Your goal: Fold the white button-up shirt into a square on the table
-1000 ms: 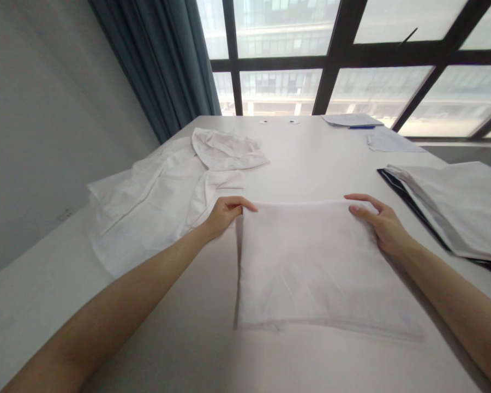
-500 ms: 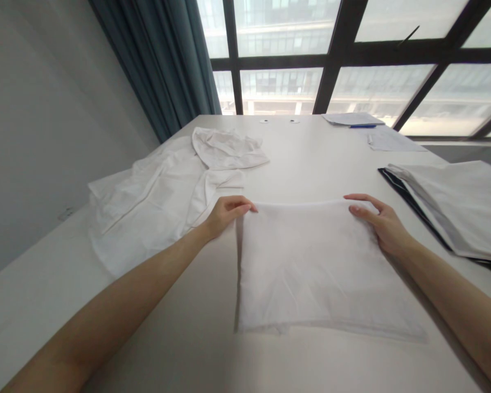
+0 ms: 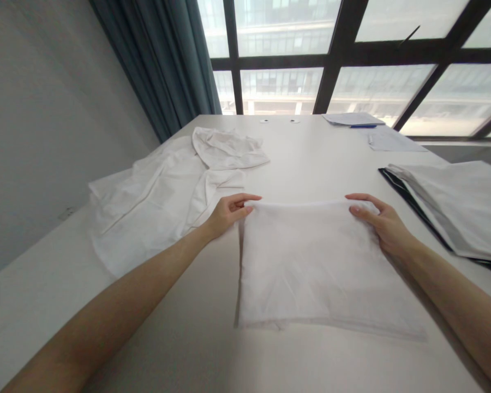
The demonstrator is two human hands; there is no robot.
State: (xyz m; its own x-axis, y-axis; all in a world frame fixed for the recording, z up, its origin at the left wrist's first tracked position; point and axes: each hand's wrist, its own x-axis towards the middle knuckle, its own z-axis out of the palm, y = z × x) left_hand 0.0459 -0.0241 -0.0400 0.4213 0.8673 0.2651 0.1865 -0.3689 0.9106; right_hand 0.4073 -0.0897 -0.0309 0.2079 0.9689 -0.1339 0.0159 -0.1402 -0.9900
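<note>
A white garment [image 3: 311, 262], folded into a rough rectangle, is in front of me over the white table [image 3: 163, 344]. My left hand [image 3: 229, 214] pinches its far left corner, index finger stretched along the edge and thumb beneath it. At the far right corner, my right hand [image 3: 384, 221] grips the fabric between thumb and fingers. The far edge runs straight between both hands. Faint creases cross the lower half, and the near edge shows more than one layer. Left of my left hand, another white garment [image 3: 143, 202] lies spread and wrinkled, its hood-like part [image 3: 229, 150] toward the back.
Folded white cloth [image 3: 462, 207] with a dark piece [image 3: 417, 213] beneath it lies on the right. Papers [image 3: 393, 140] and a blue pen [image 3: 363, 126] sit at the far right. A blue curtain [image 3: 159, 60] and dark-framed windows [image 3: 282, 63] stand behind the table.
The fingers of my left hand have shifted slightly on the corner, with the index finger straighter along the edge. The folded garment's near edge has moved up a little.
</note>
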